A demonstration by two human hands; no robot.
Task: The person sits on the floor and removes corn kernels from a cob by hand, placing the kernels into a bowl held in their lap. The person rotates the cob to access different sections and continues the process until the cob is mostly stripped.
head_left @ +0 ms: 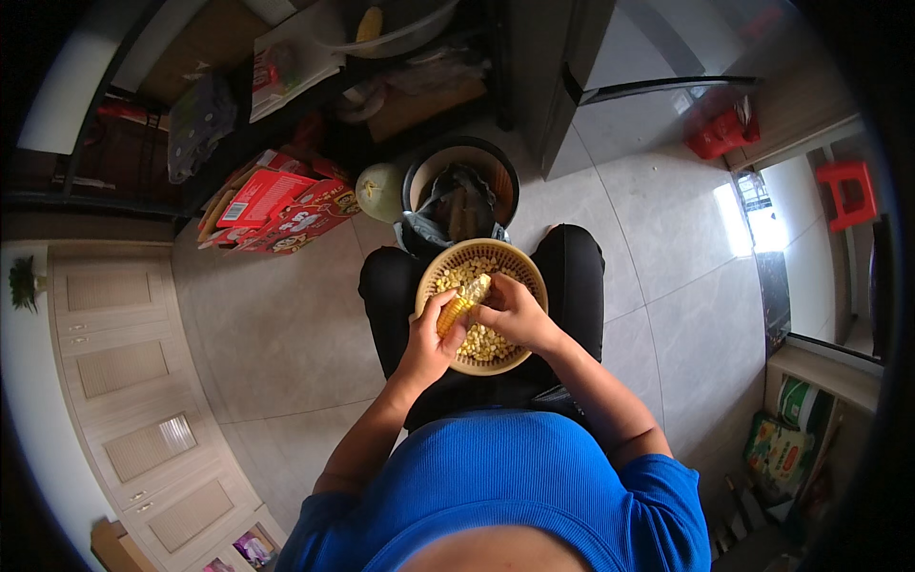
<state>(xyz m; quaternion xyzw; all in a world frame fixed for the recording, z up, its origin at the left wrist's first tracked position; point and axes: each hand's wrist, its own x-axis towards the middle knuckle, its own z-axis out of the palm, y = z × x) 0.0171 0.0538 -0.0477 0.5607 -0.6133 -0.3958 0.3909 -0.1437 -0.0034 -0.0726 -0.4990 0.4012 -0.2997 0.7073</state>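
Note:
A partly stripped corn cob (459, 307) is held over a tan plastic basket (431, 271) that rests on my lap. Yellow rows of kernels cover the cob's near part, while its far end looks pale and bare. My left hand (431, 336) wraps round the near end of the cob. At the far end, the fingers of my right hand (518, 315) press against the cob, partly hiding it. Many loose corn kernels (484, 345) lie in the basket below both hands.
Just beyond my knees stands a round bin (509, 176) with a dark bag in it. Left of it are a pale green melon (379, 193) and red cardboard boxes (276, 205). A dark shelf holds a clear bowl (410, 38) with a corn cob inside. A fridge (658, 57) stands far right.

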